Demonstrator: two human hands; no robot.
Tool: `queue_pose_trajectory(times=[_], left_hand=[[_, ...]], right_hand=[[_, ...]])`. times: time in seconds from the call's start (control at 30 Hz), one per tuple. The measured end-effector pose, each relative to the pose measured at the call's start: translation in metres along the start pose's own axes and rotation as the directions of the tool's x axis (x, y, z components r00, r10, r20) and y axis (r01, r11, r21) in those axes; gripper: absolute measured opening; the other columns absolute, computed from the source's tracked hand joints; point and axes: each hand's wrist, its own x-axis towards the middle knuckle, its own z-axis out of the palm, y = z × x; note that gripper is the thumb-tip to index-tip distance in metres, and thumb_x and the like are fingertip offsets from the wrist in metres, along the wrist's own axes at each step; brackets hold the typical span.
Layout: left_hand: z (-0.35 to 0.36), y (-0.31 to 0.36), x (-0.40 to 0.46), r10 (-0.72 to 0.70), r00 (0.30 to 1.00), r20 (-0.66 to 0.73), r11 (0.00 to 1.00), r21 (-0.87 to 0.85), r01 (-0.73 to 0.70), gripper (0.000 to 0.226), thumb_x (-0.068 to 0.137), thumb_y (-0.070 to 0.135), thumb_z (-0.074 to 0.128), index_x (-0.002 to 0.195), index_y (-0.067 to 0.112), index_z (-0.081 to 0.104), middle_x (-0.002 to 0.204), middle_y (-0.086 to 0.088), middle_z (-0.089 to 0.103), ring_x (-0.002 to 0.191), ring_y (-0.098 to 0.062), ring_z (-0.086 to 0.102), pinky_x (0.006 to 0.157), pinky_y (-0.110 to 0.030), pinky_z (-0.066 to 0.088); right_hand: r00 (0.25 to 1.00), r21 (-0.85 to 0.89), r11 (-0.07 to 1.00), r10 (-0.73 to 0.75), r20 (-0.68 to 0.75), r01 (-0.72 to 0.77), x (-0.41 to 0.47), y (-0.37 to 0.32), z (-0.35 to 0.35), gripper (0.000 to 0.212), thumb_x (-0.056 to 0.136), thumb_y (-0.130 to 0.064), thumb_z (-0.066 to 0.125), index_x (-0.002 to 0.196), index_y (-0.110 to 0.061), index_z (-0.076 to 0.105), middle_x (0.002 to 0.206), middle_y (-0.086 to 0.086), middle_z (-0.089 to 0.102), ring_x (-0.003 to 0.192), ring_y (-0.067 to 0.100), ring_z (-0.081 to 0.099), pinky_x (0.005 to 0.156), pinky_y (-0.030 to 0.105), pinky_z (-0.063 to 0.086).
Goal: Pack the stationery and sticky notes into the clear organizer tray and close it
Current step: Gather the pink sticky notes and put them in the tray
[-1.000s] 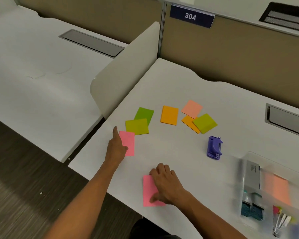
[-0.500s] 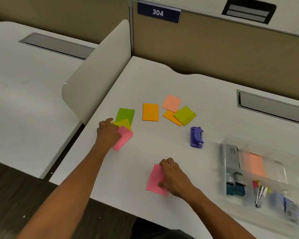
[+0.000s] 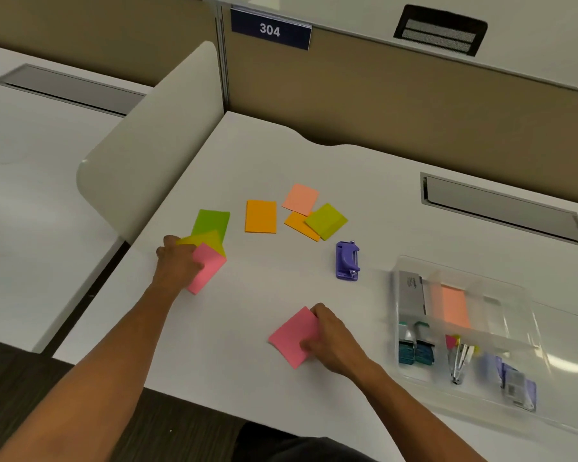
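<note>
- The left hand (image 3: 177, 265) had its fingers curled over a pink note (image 3: 207, 270) that overlapped a yellow note (image 3: 211, 240) just beyond the grip.
- The right hand (image 3: 331, 341) pinched another pink pad (image 3: 292, 336) at its right edge.
- The tray (image 3: 528, 315) lay open, well to the right of both grips.
- Risk, as I judged it: the thin notes could slip, fan apart or stick together when lifted, because the grip was only on the edges.

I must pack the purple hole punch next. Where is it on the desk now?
In the head view, the punch stands on the desk right of centre, just below the yellow-green note and left of the tray; neither hand touches it.
</note>
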Motion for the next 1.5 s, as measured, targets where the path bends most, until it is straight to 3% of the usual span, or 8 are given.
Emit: queue_pose_trajectory(times=[0.27, 0.43, 0.53, 0.77, 0.93, 1.03, 1.2, 1.5], left_hand=[[0.003, 0.003, -0.012, -0.111, 0.993, -0.032, 0.992, -0.055, 0.109, 0.046, 0.085, 0.031, 0.066, 0.126, 0.012, 0.058, 0.12, -0.022, 0.049, 0.116, -0.042, 0.042, 0.092, -0.044, 0.043], [0.005, 0.017, -0.031, -0.052, 0.966, -0.254, 0.949, -0.312, -0.031, 0.017, 0.083, 0.009, 0.063, 0.093, -0.005, 0.063, 0.1, -0.025, 0.059, 0.091, -0.039, 0.058, 0.078, -0.044, 0.048], [0.006, 0.029, -0.044, -0.115, 0.94, -0.32, 0.929, -0.371, -0.013, 0.02, 0.085, 0.011, 0.064, 0.08, -0.007, 0.057, 0.092, -0.023, 0.052, 0.079, -0.035, 0.054, 0.066, -0.039, 0.041], [0.015, 0.055, -0.077, -0.154, 0.931, -0.332, 0.862, -0.505, -0.038, 0.039, 0.084, 0.012, 0.071, 0.118, -0.005, 0.061, 0.139, -0.015, 0.04, 0.106, -0.032, 0.057, 0.092, -0.039, 0.046], [0.019, 0.091, -0.105, -0.099, 0.955, -0.278, 0.831, -0.551, -0.074, 0.042, 0.082, 0.011, 0.072, 0.12, 0.001, 0.059, 0.117, -0.019, 0.06, 0.104, -0.035, 0.058, 0.084, -0.034, 0.044], [0.026, 0.115, -0.12, -0.041, 0.963, -0.266, 0.818, -0.563, -0.121, 0.049, 0.082, 0.009, 0.071, 0.127, 0.007, 0.052, 0.12, -0.017, 0.058, 0.107, -0.035, 0.056, 0.088, -0.039, 0.045], [0.045, 0.157, -0.143, -0.013, 0.977, -0.212, 0.748, -0.651, -0.132, 0.07, 0.088, 0.01, 0.066, 0.146, 0.024, 0.03, 0.139, -0.013, 0.046, 0.12, -0.032, 0.049, 0.092, -0.039, 0.043], [0.071, 0.221, -0.164, 0.075, 0.985, -0.153, 0.728, -0.667, -0.159, 0.045, 0.092, 0.013, 0.06, 0.13, 0.024, 0.039, 0.125, -0.01, 0.052, 0.104, -0.03, 0.055, 0.077, -0.035, 0.046]], right_hand=[[0.999, 0.124, 0.992, -0.015, -0.033, 0.019, -0.008, 0.011, -0.017, 0.027, 0.088, -0.023, 0.056, 0.107, -0.033, 0.038, 0.104, -0.009, 0.057, 0.084, 0.009, 0.056, 0.065, 0.026, 0.047], [0.996, 0.164, 0.984, -0.055, -0.076, 0.067, -0.009, 0.019, -0.027, 0.022, 0.096, -0.024, 0.054, 0.11, -0.032, 0.04, 0.116, -0.006, 0.057, 0.092, 0.011, 0.058, 0.065, 0.019, 0.047], [0.993, 0.194, 0.976, -0.079, -0.092, 0.096, -0.011, 0.022, -0.033, 0.023, 0.097, -0.022, 0.055, 0.112, -0.032, 0.041, 0.12, -0.004, 0.057, 0.096, 0.013, 0.058, 0.063, 0.015, 0.045], [0.986, 0.241, 0.962, -0.096, -0.138, 0.127, -0.01, 0.029, -0.051, 0.031, 0.096, -0.019, 0.057, 0.121, -0.03, 0.042, 0.12, -0.003, 0.056, 0.096, 0.016, 0.056, 0.063, 0.014, 0.042], [0.965, 0.175, 0.964, -0.164, -0.203, 0.201, -0.016, 0.044, -0.073, 0.036, 0.098, -0.016, 0.052, 0.131, -0.029, 0.045, 0.123, -0.003, 0.056, 0.095, 0.01, 0.055, 0.071, 0.018, 0.044], [0.942, 0.08, 0.972, -0.191, -0.277, 0.22, -0.021, 0.058, -0.092, 0.042, 0.1, -0.013, 0.048, 0.14, -0.023, 0.042, 0.13, 0.0, 0.051, 0.105, 0.013, 0.048, 0.085, 0.026, 0.038], [0.906, -0.042, 0.97, -0.24, -0.349, 0.241, -0.031, 0.084, -0.134, 0.044, 0.101, -0.013, 0.044, 0.143, -0.026, 0.041, 0.124, -0.001, 0.049, 0.106, 0.014, 0.046, 0.085, 0.025, 0.037], [0.84, -0.151, 0.977, -0.205, -0.503, 0.148, -0.045, 0.143, -0.202, 0.058, 0.093, -0.004, 0.056, 0.143, -0.028, 0.039, 0.121, -0.003, 0.047, 0.101, 0.013, 0.045, 0.078, 0.026, 0.041]])
